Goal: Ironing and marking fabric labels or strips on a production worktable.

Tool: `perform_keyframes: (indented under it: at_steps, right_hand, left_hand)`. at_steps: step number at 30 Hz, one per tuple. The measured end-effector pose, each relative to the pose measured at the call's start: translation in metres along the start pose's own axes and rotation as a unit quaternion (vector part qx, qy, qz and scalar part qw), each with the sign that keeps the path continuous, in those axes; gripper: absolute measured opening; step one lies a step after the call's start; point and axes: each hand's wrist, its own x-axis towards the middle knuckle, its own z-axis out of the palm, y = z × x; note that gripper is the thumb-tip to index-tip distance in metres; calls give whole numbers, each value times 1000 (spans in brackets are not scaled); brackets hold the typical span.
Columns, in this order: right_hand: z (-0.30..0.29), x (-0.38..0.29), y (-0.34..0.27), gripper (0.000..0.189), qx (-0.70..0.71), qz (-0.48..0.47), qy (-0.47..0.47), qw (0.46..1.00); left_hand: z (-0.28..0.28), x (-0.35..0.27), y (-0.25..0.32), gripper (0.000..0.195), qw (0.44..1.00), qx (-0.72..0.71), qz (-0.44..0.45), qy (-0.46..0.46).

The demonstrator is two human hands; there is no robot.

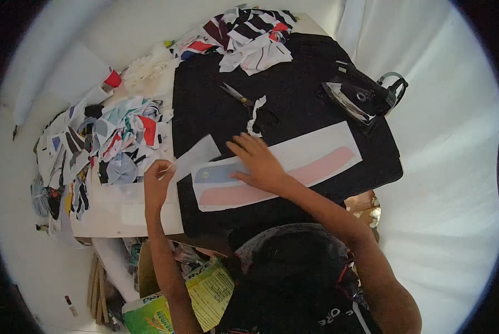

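Note:
My left hand [159, 173] pinches the lower left corner of a thin whitish sheet [199, 154], which rises at a slant beside the long strip. My right hand [260, 165], fingers spread, lies over a long pale sheet [316, 146] on the black cloth [216, 104]. Through or on that sheet show a blue-grey curved piece [216, 172] and reddish curved pieces [241, 196], partly hidden by the right hand and forearm. Just beyond the right fingertips are scissors [243, 99] with dark handles and a crumpled white strip [256, 115].
A clothes iron [356, 100] rests at the cloth's right side. Piles of fabric scraps lie at the left [124, 137] and far edge [253, 37]. A red cup-like thing [113, 78] stands at the far left. Below the table edge is a green and yellow printed sack [211, 292].

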Motion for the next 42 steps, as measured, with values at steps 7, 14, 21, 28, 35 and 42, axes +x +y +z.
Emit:
perform_keyframes:
  at_steps: [7, 14, 21, 28, 35, 42]
  right_hand:
    - [-65, -104, 20, 79, -165, 196, -62, 965]
    - [-73, -43, -59, 83, 297, 32, -21, 954]
    - [-43, -29, -49, 36, 402, 134, -163, 891]
    - [-11, -2, -9, 46, 181, 224, -113, 951]
    - [-13, 1, 1, 45, 58, 278, -147, 948]
    - [-116, -9, -8, 39, -31, 298, 90, 950]
  left_hand:
    - [-8, -26, 49, 9, 995, -95, -27, -14]
    - [2, -65, 134, 10, 962, -166, 56, -210]
    - [14, -44, 71, 9, 986, -154, -55, -26]
    - [58, -8, -4, 22, 994, -101, -45, -7]
    - [76, -3, -3, 40, 997, 24, -69, 3]
    - [64, -7, -42, 49, 992, -122, -40, -4]
